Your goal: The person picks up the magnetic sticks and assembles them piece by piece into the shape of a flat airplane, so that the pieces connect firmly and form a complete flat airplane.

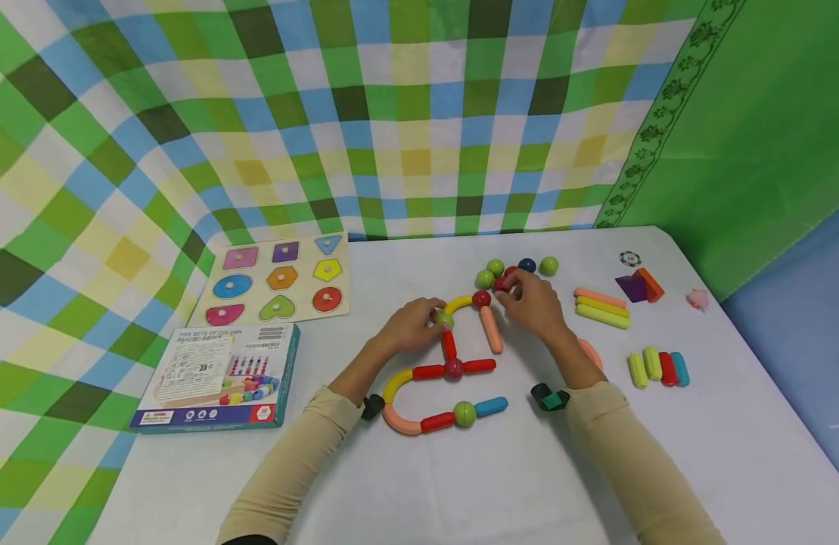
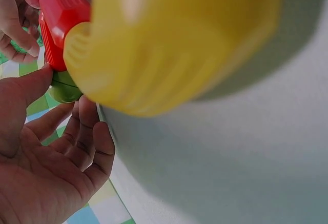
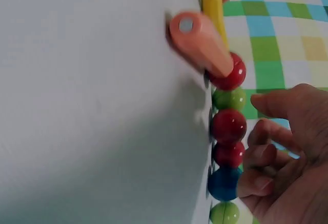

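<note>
My left hand [image 1: 414,325] pinches a green ball [image 1: 445,321] between thumb and fingertips; the ball joins a yellow curved rod [image 1: 458,304] to a red rod [image 1: 449,346]. The curved rod leads to a red ball [image 1: 482,300], from which a salmon rod [image 1: 490,330] extends. Beyond it, my right hand [image 1: 531,303] hovers beside loose red balls [image 3: 228,126], thumb and fingers apart and not closed round any. Nearer me, the linked figure continues through a dark red ball [image 1: 454,369], a yellow curved rod [image 1: 396,384], a salmon curved rod [image 1: 400,421] and another green ball [image 1: 464,413] with a blue rod [image 1: 491,406].
Loose green balls [image 1: 549,265] and a blue ball [image 1: 526,265] lie at the back. To the right are straight rods [image 1: 601,311], short rods [image 1: 653,364], prism blocks [image 1: 632,288] and a pink figure [image 1: 697,298]. A shape board [image 1: 303,291] and a box [image 1: 218,378] occupy the left.
</note>
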### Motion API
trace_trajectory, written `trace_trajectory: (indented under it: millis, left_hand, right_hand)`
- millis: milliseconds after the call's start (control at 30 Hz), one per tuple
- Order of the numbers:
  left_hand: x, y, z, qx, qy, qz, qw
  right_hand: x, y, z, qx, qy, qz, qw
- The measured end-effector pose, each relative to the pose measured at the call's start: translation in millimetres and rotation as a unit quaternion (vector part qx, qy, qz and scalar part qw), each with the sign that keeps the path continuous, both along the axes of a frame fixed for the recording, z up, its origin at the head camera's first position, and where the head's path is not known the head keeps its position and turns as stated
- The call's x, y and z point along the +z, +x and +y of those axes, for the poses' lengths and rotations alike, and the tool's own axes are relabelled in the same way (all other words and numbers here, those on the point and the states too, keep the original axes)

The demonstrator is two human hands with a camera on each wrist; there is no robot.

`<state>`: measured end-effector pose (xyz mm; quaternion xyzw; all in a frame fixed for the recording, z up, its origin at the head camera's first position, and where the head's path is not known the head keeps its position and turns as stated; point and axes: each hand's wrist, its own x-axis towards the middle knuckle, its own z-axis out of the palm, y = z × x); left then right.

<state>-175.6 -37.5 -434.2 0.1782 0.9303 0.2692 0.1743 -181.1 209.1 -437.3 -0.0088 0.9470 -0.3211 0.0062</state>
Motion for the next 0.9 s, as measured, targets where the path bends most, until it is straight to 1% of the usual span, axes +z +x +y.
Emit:
trace_trajectory:
  millis: [33, 100, 200, 267, 333, 433, 467, 533, 600, 700, 767, 833, 900]
  left_hand:
    - [0.2, 0.3, 0, 0.0, -0.001, 0.0, 1.0]
    - [0.3, 0.7, 1, 0.0, -0.002, 0.002, 1.0]
    - [0.3, 1.4, 2, -0.001, -0.003, 0.004, 1.0]
    - [-0.1, 2.5, 3, -0.003, -0.01, 0.014, 0.9998]
    - [0.6, 4.5, 5, -0.007, -0.025, 0.039, 0.9989]
    - [2.8, 10.0, 9, -0.02, -0.048, 0.096, 0.994]
    - [4.4, 12.5, 10, -0.028, -0.051, 0.113, 0.9919]
    - [7.9, 18.6, 13, -0.054, -0.052, 0.142, 0.987]
    - [12.0, 25.4, 14, -0.09, -0.053, 0.155, 0.9825]
    - [17.3, 35.1, 16, -0.147, -0.06, 0.153, 0.9753]
    - [18.2, 40.0, 16, -0.174, -0.067, 0.145, 0.9717]
    - [17.7, 43.7, 18, -0.191, -0.075, 0.14, 0.9687]
    - [16.4, 46.1, 19, -0.196, -0.085, 0.14, 0.9668]
  right_hand:
    - [0.3, -1.9, 1, -0.001, 0.005, 0.015, 1.0]
    - [0.8, -5.3, 3, 0.005, 0.017, 0.026, 1.0]
    - [-0.3, -8.5, 6, 0.022, 0.047, 0.013, 0.999]
    - [-2.5, -9.8, 8, 0.032, 0.065, 0.003, 0.997]
    - [-6.1, -10.9, 10, 0.037, 0.079, -0.002, 0.996]
    - [-9.5, -10.1, 12, 0.037, 0.083, -0.007, 0.996]
    - [-9.9, -8.8, 12, 0.036, 0.083, -0.009, 0.996]
    - [-10.2, -4.4, 12, 0.034, 0.077, -0.014, 0.996]
    - [-8.9, 3.4, 13, 0.034, 0.066, -0.023, 0.997]
    - [-6.8, 19.0, 17, 0.044, 0.044, -0.027, 0.998]
    - [-5.3, 29.8, 21, 0.059, 0.026, -0.031, 0.997]
    - [-4.6, 39.6, 26, 0.075, 0.004, -0.035, 0.997]
    - [-4.0, 48.4, 30, 0.089, -0.023, -0.047, 0.995]
